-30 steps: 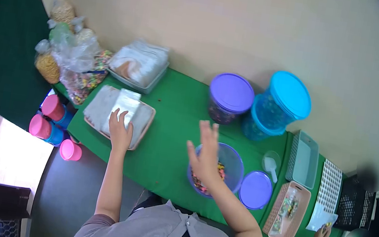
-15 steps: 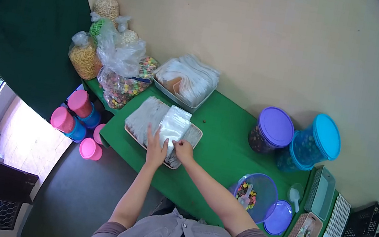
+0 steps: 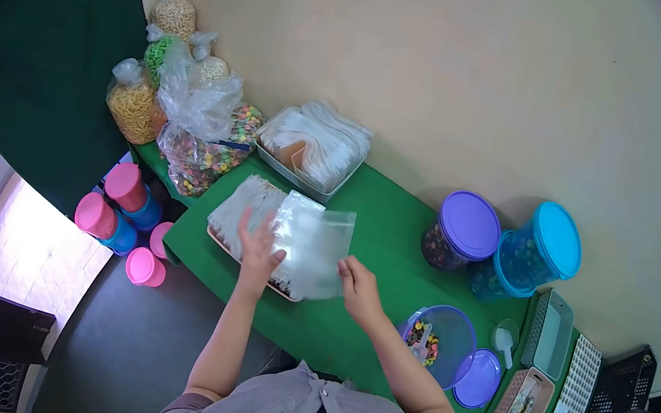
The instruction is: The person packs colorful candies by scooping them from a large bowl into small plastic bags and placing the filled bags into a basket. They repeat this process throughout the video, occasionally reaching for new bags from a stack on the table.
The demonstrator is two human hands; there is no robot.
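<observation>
A clear plastic bag [image 3: 329, 245] hangs from my right hand [image 3: 360, 291], whose thumb and fingers pinch its right edge. It overlaps a stack of clear bags [image 3: 285, 218] lying over the shallow basket. My left hand [image 3: 255, 257] is beside that stack, its fingers spread and slightly blurred, the thumb at the stack's lower left edge. Beneath them, the basket [image 3: 225, 247] has a pale rim and is filled with white packets [image 3: 242, 208].
Behind stands a grey basket [image 3: 300, 178] of white packets. Large snack bags [image 3: 200, 153] crowd the left corner. To the right are a purple-lidded tub [image 3: 468, 226], blue-lidded tubs [image 3: 557, 239], a purple bowl [image 3: 460, 345] with colourful pieces, and trays [image 3: 553, 332]. Pink-lidded tubs [image 3: 126, 185] stand lower left.
My right hand has moved right, drawing a clear bag off the stack. The left hand has shifted slightly left, fingers still spread. The whole view has shifted slightly.
</observation>
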